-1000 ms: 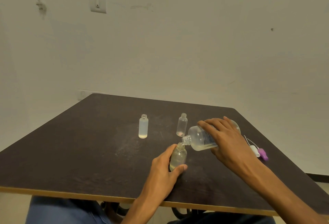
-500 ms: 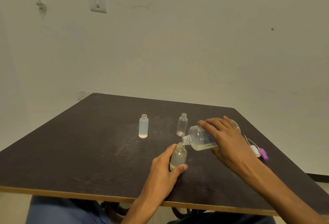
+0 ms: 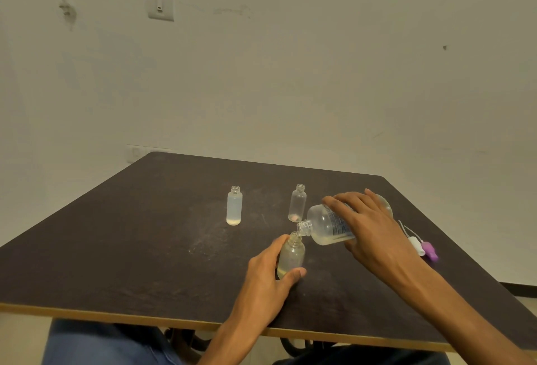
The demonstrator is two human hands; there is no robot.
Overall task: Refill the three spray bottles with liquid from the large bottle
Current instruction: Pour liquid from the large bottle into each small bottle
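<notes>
My right hand (image 3: pixel 370 229) grips the large clear bottle (image 3: pixel 325 223), tipped on its side with its open neck over the mouth of a small spray bottle (image 3: pixel 291 255). That small bottle stands on the table, holds yellowish liquid, and my left hand (image 3: pixel 268 274) is wrapped around it. Two more small open bottles stand farther back: a frosted one (image 3: pixel 234 205) at the left with a little liquid at its bottom, and a clear one (image 3: pixel 297 203) just behind the large bottle's neck, nearly empty.
The dark table (image 3: pixel 145 234) has a light wooden front edge. Spray tops, one white (image 3: pixel 416 245) and one purple (image 3: pixel 429 251), lie on the table at the right behind my right wrist. A pale wall stands behind.
</notes>
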